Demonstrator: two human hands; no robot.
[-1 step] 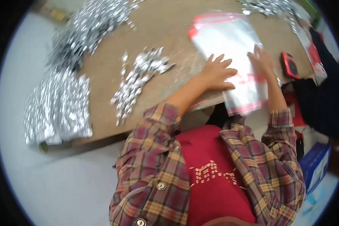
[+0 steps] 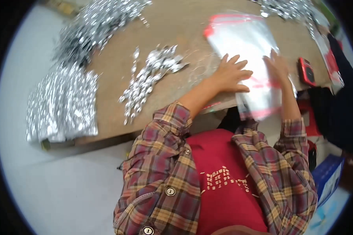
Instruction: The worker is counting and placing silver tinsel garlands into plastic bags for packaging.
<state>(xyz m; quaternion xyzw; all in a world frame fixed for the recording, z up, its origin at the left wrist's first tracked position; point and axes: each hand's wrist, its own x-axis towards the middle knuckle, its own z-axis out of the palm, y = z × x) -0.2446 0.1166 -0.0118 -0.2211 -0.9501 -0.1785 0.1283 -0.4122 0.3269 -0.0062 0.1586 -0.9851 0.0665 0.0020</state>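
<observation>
A stack of clear plastic bags with red-pink edge bands lies on the brown table in front of me, its near end hanging over the edge. My left hand rests on the left side of the stack, fingers spread and holding nothing. On the right side, my right hand lies against the bags with its fingers stretched out, slightly blurred. Left of my left forearm is a loose bunch of shiny silver beaded strands, touched by neither hand.
Silver strands are laid in a thick bundle over the table's left edge, with another heap behind. More silver strands lie far right, near another person's dark sleeve. A red device sits right of my hand. A blue box stands below.
The whole view has shifted slightly, so the table and its contents sit a little farther right. Both hands remain on the bags.
</observation>
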